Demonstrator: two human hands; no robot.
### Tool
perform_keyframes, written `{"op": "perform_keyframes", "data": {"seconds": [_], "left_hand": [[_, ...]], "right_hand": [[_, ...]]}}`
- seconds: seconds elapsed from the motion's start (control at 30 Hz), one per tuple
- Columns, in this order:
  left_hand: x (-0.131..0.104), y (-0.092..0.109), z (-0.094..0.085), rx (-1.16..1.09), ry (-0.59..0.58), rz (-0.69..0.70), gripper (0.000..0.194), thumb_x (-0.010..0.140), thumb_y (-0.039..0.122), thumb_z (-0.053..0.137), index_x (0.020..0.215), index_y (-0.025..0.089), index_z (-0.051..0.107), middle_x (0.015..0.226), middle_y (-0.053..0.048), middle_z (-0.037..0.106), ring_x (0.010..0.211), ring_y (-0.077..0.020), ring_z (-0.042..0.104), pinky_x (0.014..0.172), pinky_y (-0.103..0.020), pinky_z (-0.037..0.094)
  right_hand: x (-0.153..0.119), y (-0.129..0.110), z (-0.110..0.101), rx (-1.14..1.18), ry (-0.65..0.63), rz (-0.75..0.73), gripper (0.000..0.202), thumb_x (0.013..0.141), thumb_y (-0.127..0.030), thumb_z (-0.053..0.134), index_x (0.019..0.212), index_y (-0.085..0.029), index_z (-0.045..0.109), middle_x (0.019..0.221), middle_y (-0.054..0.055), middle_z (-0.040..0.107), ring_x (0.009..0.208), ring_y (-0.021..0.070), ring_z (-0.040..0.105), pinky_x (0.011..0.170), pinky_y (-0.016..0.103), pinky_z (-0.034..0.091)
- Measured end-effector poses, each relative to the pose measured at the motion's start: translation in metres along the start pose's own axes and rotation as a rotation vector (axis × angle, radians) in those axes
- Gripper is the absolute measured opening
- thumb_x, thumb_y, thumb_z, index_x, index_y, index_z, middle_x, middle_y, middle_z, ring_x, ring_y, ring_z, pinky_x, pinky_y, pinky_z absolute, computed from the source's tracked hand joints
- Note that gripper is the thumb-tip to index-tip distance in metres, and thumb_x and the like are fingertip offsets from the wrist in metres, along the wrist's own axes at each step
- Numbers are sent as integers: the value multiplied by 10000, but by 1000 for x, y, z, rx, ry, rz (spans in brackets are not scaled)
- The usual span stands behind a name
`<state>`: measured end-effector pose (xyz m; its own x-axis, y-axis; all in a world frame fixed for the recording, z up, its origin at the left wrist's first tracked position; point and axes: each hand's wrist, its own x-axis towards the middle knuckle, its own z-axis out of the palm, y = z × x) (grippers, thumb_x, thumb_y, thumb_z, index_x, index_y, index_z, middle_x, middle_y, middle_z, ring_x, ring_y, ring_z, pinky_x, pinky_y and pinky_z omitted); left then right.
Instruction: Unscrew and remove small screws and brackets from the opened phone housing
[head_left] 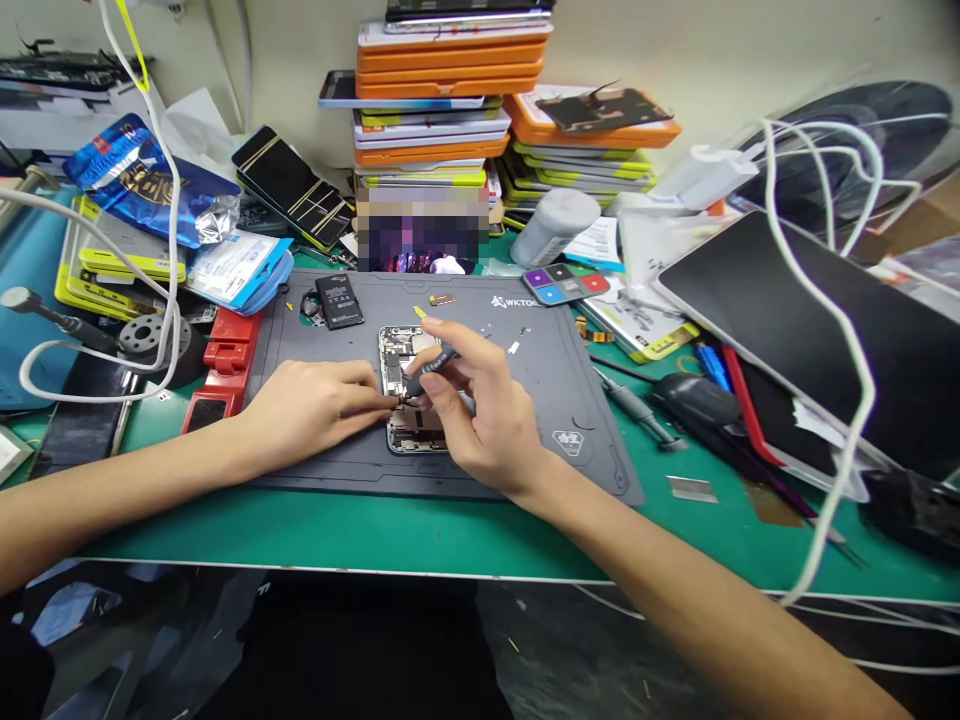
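An opened phone (415,430) with its inner parts showing lies on the grey work mat (315,474). My right hand (480,410) is over the phone's right side, its fingers closed round a dark screwdriver (431,374) that slants down to the phone's middle. From the left, my left hand (319,405) reaches the phone's left edge, fingertips together near the screwdriver's tip. Whatever those fingertips pinch is too small to make out. A black battery (340,302) rests on the mat behind my left hand.
Stacked orange and yellow boxes (450,75) stand at the back. A red holder (225,365) is left of the mat. On the right are a grey pen-like tool (641,408), a large dark panel (810,330) and a looping white cable (847,330).
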<state>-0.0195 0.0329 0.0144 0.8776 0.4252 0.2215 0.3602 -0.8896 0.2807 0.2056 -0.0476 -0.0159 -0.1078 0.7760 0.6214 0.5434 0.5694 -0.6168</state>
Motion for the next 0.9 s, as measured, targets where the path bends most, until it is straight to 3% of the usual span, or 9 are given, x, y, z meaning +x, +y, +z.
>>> {"op": "perform_keyframes", "data": {"seconds": [0.17, 0.3, 0.47, 0.7, 0.9], "left_hand": [[-1, 1, -1, -3, -8, 34, 299, 1107, 367, 543, 1150, 280, 826, 1034, -1, 795, 816, -113, 730, 622, -223, 434], [2, 0, -4, -206, -34, -51, 249, 1075, 355, 609, 1076, 264, 841, 1049, 3, 802, 856, -125, 749, 722, -219, 498], [8, -1, -7, -355, -92, -132, 240, 1064, 345, 621, 1071, 250, 841, 1053, -8, 808, 922, -151, 762, 804, -236, 537], [8, 4, -4, -173, -32, -84, 258, 1083, 370, 603, 1043, 257, 832, 1029, 8, 816, 850, -128, 754, 673, -231, 469], [5, 8, 2, 18, 10, -18, 247, 1085, 369, 594, 1056, 249, 807, 1032, 13, 802, 825, -118, 741, 563, -246, 377]], "right_hand": [[1, 2, -2, -7, 32, 9, 491, 1086, -218, 473, 1564, -289, 388, 1246, 74, 716, 883, 171, 783, 814, 378, 701], [2, 4, -2, -17, 35, -16, 505, 1086, -211, 466, 1575, -294, 375, 1210, 68, 717, 762, 143, 738, 707, 336, 676], [1, 3, -2, -25, 47, -56, 529, 1076, -189, 485, 1579, -309, 376, 1210, 62, 719, 764, 145, 737, 676, 325, 664], [1, 2, -2, -6, 84, -73, 549, 1058, -158, 511, 1571, -312, 391, 1213, 59, 712, 889, 170, 781, 748, 335, 683], [3, 5, -3, -50, 122, -90, 519, 1054, -190, 529, 1547, -320, 434, 1160, 52, 734, 745, 152, 744, 663, 331, 671]]}}
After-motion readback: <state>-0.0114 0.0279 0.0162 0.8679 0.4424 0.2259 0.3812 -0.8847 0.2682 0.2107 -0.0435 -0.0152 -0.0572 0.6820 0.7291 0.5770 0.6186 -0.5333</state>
